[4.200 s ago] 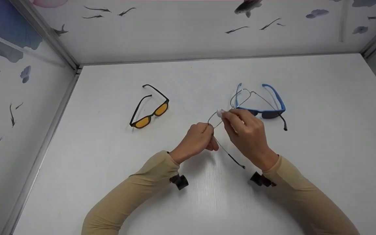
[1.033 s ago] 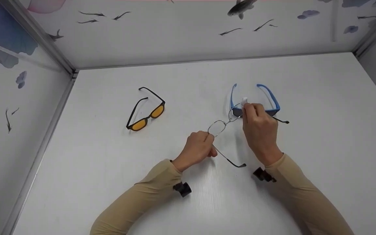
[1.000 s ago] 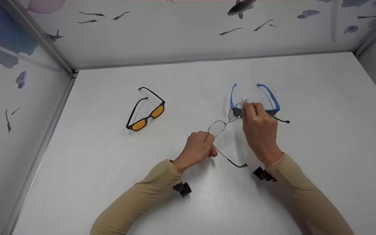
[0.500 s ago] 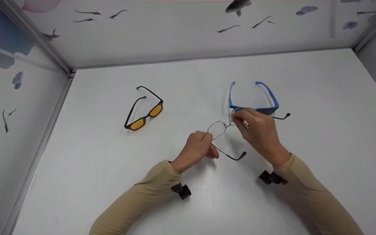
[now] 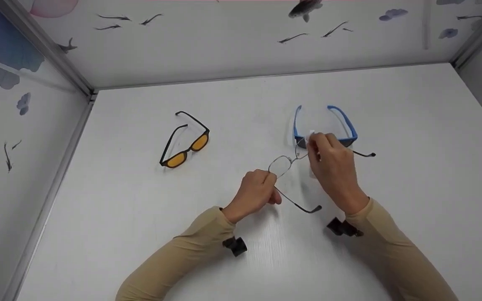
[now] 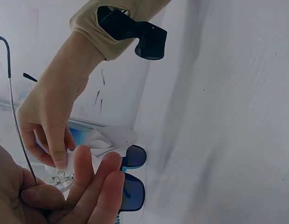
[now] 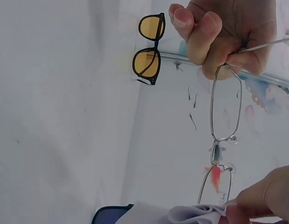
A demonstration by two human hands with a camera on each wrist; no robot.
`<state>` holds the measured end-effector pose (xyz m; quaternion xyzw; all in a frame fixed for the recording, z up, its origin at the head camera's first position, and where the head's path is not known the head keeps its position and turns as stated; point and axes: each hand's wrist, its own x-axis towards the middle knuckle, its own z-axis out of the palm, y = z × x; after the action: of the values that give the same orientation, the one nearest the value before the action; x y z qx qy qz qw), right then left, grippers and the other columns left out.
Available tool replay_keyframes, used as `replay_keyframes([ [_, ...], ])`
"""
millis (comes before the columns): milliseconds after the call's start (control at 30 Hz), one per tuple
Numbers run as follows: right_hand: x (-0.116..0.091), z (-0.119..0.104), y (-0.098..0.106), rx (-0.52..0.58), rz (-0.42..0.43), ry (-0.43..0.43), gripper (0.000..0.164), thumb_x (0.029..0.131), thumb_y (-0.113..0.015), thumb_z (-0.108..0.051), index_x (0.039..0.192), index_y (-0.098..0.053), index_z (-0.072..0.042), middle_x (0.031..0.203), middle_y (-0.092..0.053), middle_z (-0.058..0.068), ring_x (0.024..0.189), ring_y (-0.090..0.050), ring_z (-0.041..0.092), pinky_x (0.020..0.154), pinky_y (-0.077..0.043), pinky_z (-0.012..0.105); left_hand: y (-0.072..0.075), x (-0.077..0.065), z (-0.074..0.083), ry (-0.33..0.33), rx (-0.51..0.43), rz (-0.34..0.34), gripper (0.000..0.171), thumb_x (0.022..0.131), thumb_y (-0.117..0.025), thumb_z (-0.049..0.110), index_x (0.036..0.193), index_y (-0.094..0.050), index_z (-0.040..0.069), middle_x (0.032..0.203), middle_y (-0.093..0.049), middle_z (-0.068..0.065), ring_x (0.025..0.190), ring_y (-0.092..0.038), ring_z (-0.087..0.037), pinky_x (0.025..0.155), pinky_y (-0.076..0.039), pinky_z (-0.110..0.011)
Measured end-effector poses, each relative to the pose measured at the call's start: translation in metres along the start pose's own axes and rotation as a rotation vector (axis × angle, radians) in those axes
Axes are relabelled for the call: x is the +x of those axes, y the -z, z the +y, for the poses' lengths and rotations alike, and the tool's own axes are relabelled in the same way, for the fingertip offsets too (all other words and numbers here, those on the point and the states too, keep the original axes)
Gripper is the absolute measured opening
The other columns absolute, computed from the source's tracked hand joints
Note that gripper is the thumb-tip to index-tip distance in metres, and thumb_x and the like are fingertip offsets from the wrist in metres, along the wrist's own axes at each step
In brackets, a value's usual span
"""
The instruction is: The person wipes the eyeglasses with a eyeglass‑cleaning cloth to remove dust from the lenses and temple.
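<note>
Thin metal-framed glasses (image 5: 280,166) are held above the table. My left hand (image 5: 257,190) pinches them by the hinge end of one lens, and that temple sticks out below it toward the right. At the other lens, my right hand (image 5: 332,165) pinches a white cloth (image 7: 196,213) against the lens, largely covering it in the right wrist view. The second temple's dark tip (image 5: 366,154) shows past the right hand. Behind that hand, blue-framed sunglasses (image 5: 347,125) lie on the table, their lenses partly hidden.
Black-framed glasses with orange lenses (image 5: 187,151) lie at the left with temples unfolded. The white table (image 5: 140,234) is bounded by printed panels at the back and left. A small black camera (image 5: 236,246) sits on each wrist.
The right hand, with the cloth, has moved from the bridge area to the far lens and rubs back and forth there. The left hand keeps its hold on the glasses.
</note>
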<state>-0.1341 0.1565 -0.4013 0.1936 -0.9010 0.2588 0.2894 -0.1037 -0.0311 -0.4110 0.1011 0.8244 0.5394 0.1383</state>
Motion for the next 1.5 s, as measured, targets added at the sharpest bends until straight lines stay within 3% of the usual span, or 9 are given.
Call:
replay_keyframes([
  [133,-0.002,0.0,0.002,0.131,-0.101,0.049,0.013,0.084,-0.071,0.005,0.094,-0.063,0.002,0.084,-0.064,0.013,0.07,-0.063,0.02,0.058,-0.054,0.03,0.002,-0.001,-0.001,0.013,-0.03,0.026,0.039,0.095,-0.034,0.006,0.069,-0.062,0.0,0.058,-0.066,-0.005,0.056,-0.065,-0.014,0.058,-0.053,-0.025],
  [233,-0.005,0.0,0.006,0.149,-0.163,0.044,0.015,0.082,-0.072,0.007,0.092,-0.063,0.0,0.083,-0.064,0.011,0.069,-0.062,0.018,0.059,-0.054,0.03,0.004,-0.002,-0.002,0.009,-0.026,0.021,0.039,0.095,-0.034,0.006,0.069,-0.062,0.0,0.057,-0.066,-0.005,0.055,-0.064,-0.013,0.057,-0.053,-0.025],
  [367,-0.006,-0.001,0.009,0.022,-0.158,0.022,0.011,0.083,-0.07,0.008,0.087,-0.062,0.0,0.079,-0.063,0.013,0.064,-0.06,0.023,0.055,-0.052,0.036,0.004,-0.003,-0.002,-0.006,0.018,-0.013,0.039,0.095,-0.034,0.007,0.068,-0.061,0.001,0.055,-0.065,-0.004,0.053,-0.062,-0.012,0.054,-0.049,-0.023],
  [567,-0.001,0.001,0.002,-0.13,-0.041,0.028,0.005,0.091,-0.063,0.003,0.088,-0.06,0.006,0.079,-0.06,0.02,0.063,-0.06,0.032,0.053,-0.051,0.042,0.004,-0.003,-0.001,-0.014,0.04,-0.035,0.039,0.093,-0.034,0.007,0.07,-0.063,-0.002,0.055,-0.064,-0.003,0.053,-0.062,-0.013,0.053,-0.046,-0.023],
  [700,0.0,0.003,0.001,-0.03,-0.043,0.087,0.008,0.086,-0.068,0.006,0.09,-0.062,0.004,0.082,-0.063,0.016,0.068,-0.063,0.028,0.057,-0.054,0.038,0.004,-0.002,-0.003,0.009,-0.02,-0.028,0.038,0.094,-0.033,0.007,0.073,-0.063,-0.003,0.056,-0.064,-0.005,0.054,-0.063,-0.014,0.056,-0.052,-0.025],
  [933,-0.006,0.006,0.001,0.161,-0.142,0.149,0.021,0.079,-0.073,0.012,0.092,-0.063,0.0,0.086,-0.064,0.01,0.075,-0.064,0.018,0.062,-0.055,0.03,0.011,0.001,-0.009,0.068,-0.15,-0.007,0.037,0.096,-0.032,0.008,0.08,-0.061,-0.007,0.058,-0.064,-0.007,0.057,-0.065,-0.017,0.06,-0.056,-0.03],
  [1033,-0.012,0.009,-0.003,0.146,-0.155,0.192,0.023,0.077,-0.074,0.013,0.091,-0.063,-0.001,0.084,-0.063,0.01,0.073,-0.063,0.018,0.062,-0.055,0.029,0.015,0.005,-0.014,0.055,-0.116,0.01,0.036,0.095,-0.033,0.007,0.071,-0.058,-0.002,0.053,-0.059,-0.004,0.05,-0.062,-0.014,0.055,-0.054,-0.028],
  [1267,-0.028,0.018,-0.011,0.18,-0.171,0.375,0.023,0.074,-0.077,0.012,0.086,-0.064,-0.002,0.081,-0.065,0.007,0.069,-0.064,0.018,0.059,-0.054,0.031,0.023,0.013,-0.023,-0.018,0.13,0.081,0.037,0.095,-0.035,0.011,0.06,-0.045,0.014,0.051,-0.047,0.006,0.045,-0.045,-0.007,0.047,-0.034,-0.021],
  [1500,-0.043,0.029,0.004,0.151,-0.264,0.414,0.03,0.072,-0.079,0.01,0.095,-0.065,-0.005,0.083,-0.065,0.003,0.067,-0.062,0.013,0.056,-0.053,0.029,0.04,0.019,-0.022,-0.045,0.228,0.153,0.035,0.096,-0.037,0.01,0.063,-0.047,0.012,0.065,-0.059,-0.002,0.056,-0.046,-0.011,0.053,-0.034,-0.022],
])
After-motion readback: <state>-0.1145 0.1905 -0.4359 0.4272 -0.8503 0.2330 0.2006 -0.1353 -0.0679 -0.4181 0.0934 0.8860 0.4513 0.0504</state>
